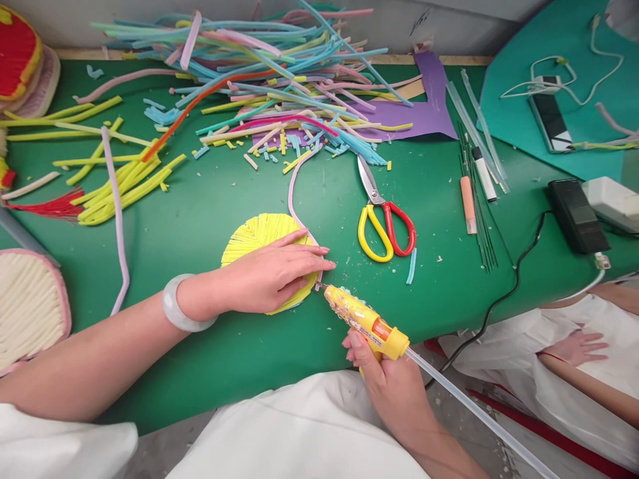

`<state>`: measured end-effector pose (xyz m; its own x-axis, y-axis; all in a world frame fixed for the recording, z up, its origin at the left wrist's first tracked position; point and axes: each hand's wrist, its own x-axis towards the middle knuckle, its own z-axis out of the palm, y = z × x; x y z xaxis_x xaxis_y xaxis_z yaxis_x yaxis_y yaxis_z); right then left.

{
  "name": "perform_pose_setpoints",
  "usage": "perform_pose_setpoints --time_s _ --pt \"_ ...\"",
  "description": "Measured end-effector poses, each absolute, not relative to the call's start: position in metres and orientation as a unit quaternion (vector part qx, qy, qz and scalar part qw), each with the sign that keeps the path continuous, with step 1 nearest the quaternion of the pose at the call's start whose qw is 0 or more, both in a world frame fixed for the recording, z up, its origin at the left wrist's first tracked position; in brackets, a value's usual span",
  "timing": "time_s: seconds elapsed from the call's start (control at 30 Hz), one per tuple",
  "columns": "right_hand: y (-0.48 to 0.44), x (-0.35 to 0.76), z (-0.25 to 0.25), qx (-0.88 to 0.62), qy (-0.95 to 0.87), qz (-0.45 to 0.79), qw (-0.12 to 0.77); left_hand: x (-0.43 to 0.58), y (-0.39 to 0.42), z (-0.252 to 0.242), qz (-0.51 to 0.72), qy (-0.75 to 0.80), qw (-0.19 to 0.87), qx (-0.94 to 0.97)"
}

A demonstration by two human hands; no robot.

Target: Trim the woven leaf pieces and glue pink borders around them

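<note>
Both busy: your left hand (272, 276) lies flat, unclenched, steadying the yellow disc (254, 233); your right hand (387, 382) grasps the glue gun (362, 319).

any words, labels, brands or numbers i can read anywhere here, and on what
None can be read.
Glue gun in the right hand: no lettering shows.
Scissors: no mark visible.
White pen and dark flat device: any print is too small to read.
Black adapter: nothing legible.
</note>
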<state>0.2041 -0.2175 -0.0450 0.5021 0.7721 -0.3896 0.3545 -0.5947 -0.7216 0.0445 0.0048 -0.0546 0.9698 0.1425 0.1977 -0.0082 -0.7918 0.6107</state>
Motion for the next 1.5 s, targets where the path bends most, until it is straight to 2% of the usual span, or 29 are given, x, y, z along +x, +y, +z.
perform_pose_setpoints --time_s 0.53,0.8,0.87,0.93,1.07,1.3,1.4,1.5 --pt "-0.214 0.208 -0.029 -0.778 -0.385 0.298 0.397 0.045 0.005 -0.054 0.119 0.034 0.319 0.940" --pt "-0.199 0.255 -0.014 -0.816 -0.358 0.196 0.410 0.043 0.005 -0.056 0.118 0.038 0.327 0.937" --pt "-0.188 0.288 -0.013 -0.842 -0.354 0.126 0.387 0.043 0.005 -0.056 0.123 0.037 0.325 0.937" --pt "-0.174 0.330 -0.019 -0.863 -0.382 0.065 0.324 0.043 0.005 -0.056 0.123 0.034 0.323 0.938" --pt "-0.142 0.417 -0.044 -0.809 -0.551 -0.053 0.196 0.042 0.005 -0.056 0.114 0.033 0.317 0.941" --pt "-0.100 0.487 -0.046 -0.765 -0.637 0.003 0.091 0.043 0.006 -0.054 0.125 0.034 0.319 0.939" --pt "-0.097 0.481 -0.031 -0.755 -0.650 -0.003 0.081 0.044 0.006 -0.054 0.131 0.034 0.320 0.938" --pt "-0.102 0.450 -0.019 -0.754 -0.641 -0.081 0.119 0.044 0.006 -0.055 0.129 0.030 0.316 0.940"
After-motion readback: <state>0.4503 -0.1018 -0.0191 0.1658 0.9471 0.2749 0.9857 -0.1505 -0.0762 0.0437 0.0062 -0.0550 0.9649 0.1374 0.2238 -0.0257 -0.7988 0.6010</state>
